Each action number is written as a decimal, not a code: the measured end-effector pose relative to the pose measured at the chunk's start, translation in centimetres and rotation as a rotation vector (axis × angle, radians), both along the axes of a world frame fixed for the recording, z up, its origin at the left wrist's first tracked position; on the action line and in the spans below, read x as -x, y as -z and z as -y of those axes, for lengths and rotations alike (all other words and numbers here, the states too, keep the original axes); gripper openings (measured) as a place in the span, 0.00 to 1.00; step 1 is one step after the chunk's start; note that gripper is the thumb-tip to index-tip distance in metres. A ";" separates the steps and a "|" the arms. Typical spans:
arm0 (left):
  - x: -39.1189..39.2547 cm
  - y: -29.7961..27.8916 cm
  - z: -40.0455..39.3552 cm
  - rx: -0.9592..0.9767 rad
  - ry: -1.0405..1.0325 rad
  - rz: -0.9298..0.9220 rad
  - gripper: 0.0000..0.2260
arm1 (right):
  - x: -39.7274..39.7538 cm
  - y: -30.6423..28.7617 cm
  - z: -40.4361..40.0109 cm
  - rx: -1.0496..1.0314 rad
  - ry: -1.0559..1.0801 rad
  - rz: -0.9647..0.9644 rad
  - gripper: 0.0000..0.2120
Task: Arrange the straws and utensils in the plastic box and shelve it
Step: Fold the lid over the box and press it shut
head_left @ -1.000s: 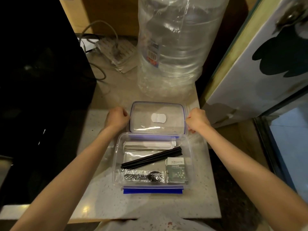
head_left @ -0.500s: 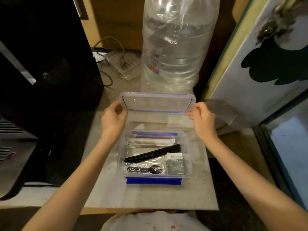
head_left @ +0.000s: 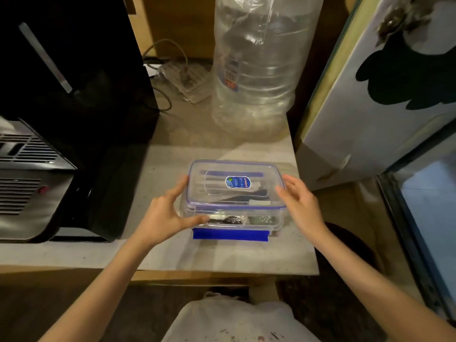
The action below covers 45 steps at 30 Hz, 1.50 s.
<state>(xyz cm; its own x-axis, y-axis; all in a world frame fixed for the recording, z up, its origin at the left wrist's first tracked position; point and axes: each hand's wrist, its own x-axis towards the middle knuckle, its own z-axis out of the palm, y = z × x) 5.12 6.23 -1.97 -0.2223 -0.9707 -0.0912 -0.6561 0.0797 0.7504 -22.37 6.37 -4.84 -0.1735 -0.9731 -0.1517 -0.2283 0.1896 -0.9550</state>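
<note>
At centre you see the plastic box (head_left: 232, 213), clear and glossy, its lid (head_left: 234, 185) edged in blue and carrying a glossy label (head_left: 237, 182). At 12 o'clock stands a crinkled clear plastic bottle (head_left: 256, 70). The counter (head_left: 222, 253) beneath is matt speckled stone. At 9 o'clock, note a brushed-metal appliance (head_left: 27, 183).

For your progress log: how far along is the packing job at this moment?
Done: straws and utensils lie inside the plastic box. In hand: the lid sits on top, left hand and right hand at its ends. Left: the front blue latch hangs unclipped; shelving remains.
</note>
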 end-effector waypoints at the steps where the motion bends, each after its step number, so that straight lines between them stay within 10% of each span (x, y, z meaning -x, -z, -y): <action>1: -0.1 0.1 -0.2 -0.016 0.000 -0.001 0.43 | -0.1 0.1 -0.2 0.008 -0.017 -0.031 0.21; 45: -0.4 -0.1 -1.5 0.035 -0.081 0.214 0.35 | -1.2 -1.3 -0.8 -0.063 -0.057 -0.219 0.21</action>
